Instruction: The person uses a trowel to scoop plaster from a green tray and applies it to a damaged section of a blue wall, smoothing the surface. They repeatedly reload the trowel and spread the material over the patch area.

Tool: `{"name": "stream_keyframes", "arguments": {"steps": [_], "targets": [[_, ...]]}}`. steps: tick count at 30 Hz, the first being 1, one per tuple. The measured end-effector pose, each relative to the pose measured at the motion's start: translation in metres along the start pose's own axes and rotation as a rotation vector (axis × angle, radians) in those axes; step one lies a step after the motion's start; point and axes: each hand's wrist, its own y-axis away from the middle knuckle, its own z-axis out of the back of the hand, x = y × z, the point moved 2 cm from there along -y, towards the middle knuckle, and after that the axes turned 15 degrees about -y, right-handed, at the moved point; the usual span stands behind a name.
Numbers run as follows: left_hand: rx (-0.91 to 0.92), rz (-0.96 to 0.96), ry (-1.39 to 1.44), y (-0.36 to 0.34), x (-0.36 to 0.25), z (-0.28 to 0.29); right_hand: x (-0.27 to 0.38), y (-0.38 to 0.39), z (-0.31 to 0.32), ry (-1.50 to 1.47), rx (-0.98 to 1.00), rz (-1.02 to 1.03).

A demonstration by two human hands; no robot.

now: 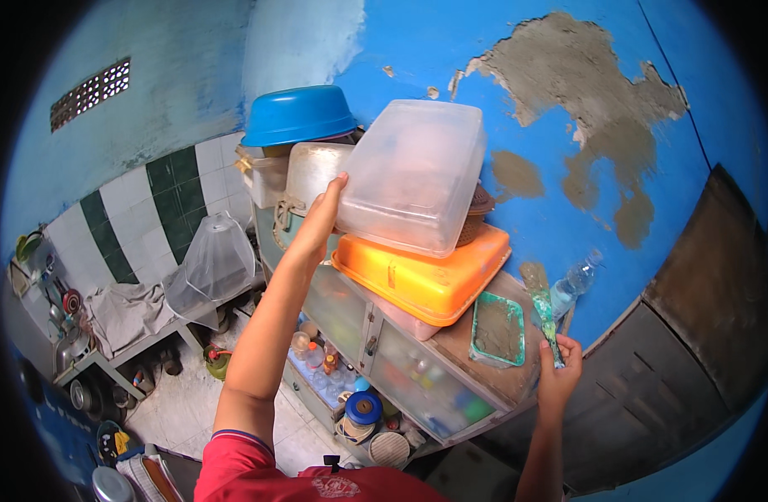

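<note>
My left hand [324, 211] grips the left edge of a clear plastic container [413, 171], which lies upside down and tilted on top of an orange plastic tub [426, 276]. The fingers behind the container's edge are hidden. In my right hand [560, 374] is a putty knife [542, 303] with a green-smeared handle, its grey-coated blade pointing up toward the wall. Left of the right hand, a green-rimmed plastic box [498, 330] holds grey wet mortar. Beside the putty knife a clear plastic bottle [578, 278] leans near the wall.
Everything sits atop a glass-door cabinet [417, 364]. A blue basin [299, 115] rests on stacked containers at the left. The blue wall [434, 46] has bare and freshly grey plaster patches [568, 75]. A dark cabinet [652, 376] stands right; a mesh food cover [212, 268] is farther left.
</note>
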Motion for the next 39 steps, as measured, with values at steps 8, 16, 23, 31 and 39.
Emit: {"name": "stream_keyframes", "arguments": {"steps": [8, 16, 23, 31, 39], "targets": [[0.103, -0.099, 0.213, -0.014, -0.033, 0.015, 0.004, 0.001, 0.001, -0.021, -0.017, 0.015], [-0.582, 0.004, 0.196, -0.110, -0.097, 0.101, 0.003, 0.002, -0.001, -0.021, -0.001, 0.008], [-0.814, 0.225, 0.014, -0.181, -0.100, 0.132, 0.009, 0.003, -0.004, -0.016, -0.016, -0.051], [-0.863, 0.219, -0.263, -0.211, -0.081, 0.111, 0.008, 0.003, 0.000, 0.006, -0.038, -0.055], [-0.934, 0.215, -0.341, -0.241, -0.057, 0.140, 0.009, 0.004, -0.002, -0.013, -0.057, -0.080]]}}
